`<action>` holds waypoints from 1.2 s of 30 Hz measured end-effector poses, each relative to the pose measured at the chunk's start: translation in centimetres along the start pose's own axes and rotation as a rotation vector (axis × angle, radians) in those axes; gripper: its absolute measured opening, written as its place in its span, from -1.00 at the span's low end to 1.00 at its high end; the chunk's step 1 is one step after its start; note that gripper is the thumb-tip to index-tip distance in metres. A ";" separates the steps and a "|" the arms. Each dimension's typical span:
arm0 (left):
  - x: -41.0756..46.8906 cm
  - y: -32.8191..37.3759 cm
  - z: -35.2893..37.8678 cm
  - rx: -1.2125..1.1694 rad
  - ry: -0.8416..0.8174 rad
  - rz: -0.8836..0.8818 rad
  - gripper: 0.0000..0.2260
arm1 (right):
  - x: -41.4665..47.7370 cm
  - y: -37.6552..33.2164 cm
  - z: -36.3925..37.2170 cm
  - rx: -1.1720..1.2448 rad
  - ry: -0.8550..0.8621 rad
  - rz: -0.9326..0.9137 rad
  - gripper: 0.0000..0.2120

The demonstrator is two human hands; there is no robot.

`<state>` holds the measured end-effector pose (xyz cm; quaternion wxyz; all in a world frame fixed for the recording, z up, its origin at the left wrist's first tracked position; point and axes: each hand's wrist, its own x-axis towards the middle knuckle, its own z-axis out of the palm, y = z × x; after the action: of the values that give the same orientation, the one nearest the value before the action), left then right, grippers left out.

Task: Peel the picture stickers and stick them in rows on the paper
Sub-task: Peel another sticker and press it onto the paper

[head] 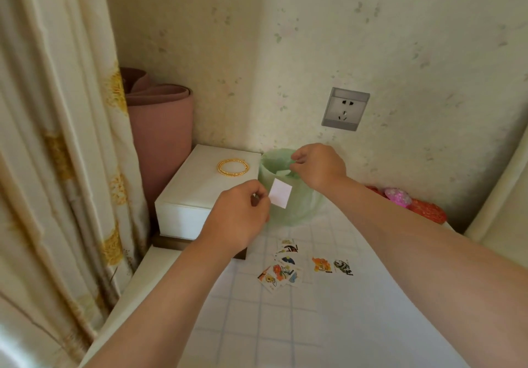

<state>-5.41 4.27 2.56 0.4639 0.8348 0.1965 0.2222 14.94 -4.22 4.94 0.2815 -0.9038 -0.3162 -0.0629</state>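
Observation:
My left hand (240, 216) pinches a small white square of backing paper (281, 192) by its left edge, held up in front of a green bag-lined bin (297, 210). My right hand (317, 167) grips the rim of the green bag at the bin's top. A loose pile of picture stickers (281, 267) lies on the white paper (343, 324) below the hands. Two stickers, an orange one (321, 264) and a black-and-white one (343, 267), sit side by side to the pile's right.
A white box (200, 193) with a gold bangle (233, 168) on top stands left of the bin. A rolled pink mat (163, 127) and a curtain (57, 139) fill the left. Red and pink packets (411, 202) lie at the wall, under a socket (345, 109).

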 end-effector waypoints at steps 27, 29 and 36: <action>-1.5 3.3 10.3 -0.026 -0.242 -0.087 -0.87 | -14.9 8.6 -5.5 0.600 -0.086 0.287 -0.88; -1.5 3.1 11.0 -0.016 -0.225 -0.138 -0.88 | -15.0 9.1 -5.4 0.583 -0.072 0.273 -0.89; -1.2 2.4 12.2 0.019 -0.213 -0.239 -0.80 | -15.7 9.5 -4.7 0.530 -0.087 0.192 -0.86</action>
<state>0.65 -5.90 -1.35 0.4975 0.8285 0.2463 0.0737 8.53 -21.30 -0.18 0.4989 -0.8263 -0.2462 0.0875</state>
